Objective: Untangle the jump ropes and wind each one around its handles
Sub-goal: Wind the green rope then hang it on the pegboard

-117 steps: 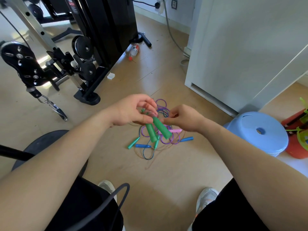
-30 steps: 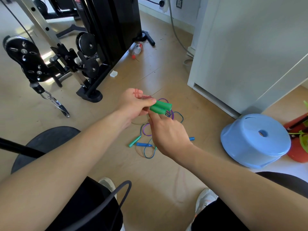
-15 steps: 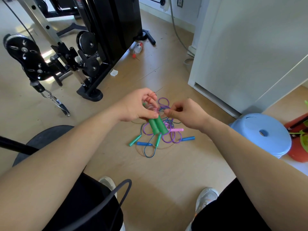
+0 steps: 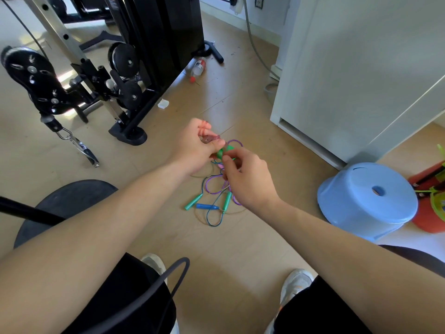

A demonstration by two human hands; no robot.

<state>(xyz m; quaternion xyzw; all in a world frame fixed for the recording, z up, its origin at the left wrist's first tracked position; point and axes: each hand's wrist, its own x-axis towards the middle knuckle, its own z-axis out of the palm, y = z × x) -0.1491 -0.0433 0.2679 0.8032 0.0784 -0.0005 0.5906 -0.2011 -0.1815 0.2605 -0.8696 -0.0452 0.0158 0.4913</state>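
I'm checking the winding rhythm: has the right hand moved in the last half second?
Yes. The right hand swung left, away from the blue stool, to the green handles held by the left hand.

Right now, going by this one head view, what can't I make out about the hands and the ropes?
- Green handles: head view, mostly covered by the left hand gripping them and by the right hand; wound turns can't be counted.
- What the right hand's fingers pinch: too thin and blurred.
- Rope pile on the floor: the right hand covers part; which cord joins which handle is unclear.
- Red object: cut off by the right edge.
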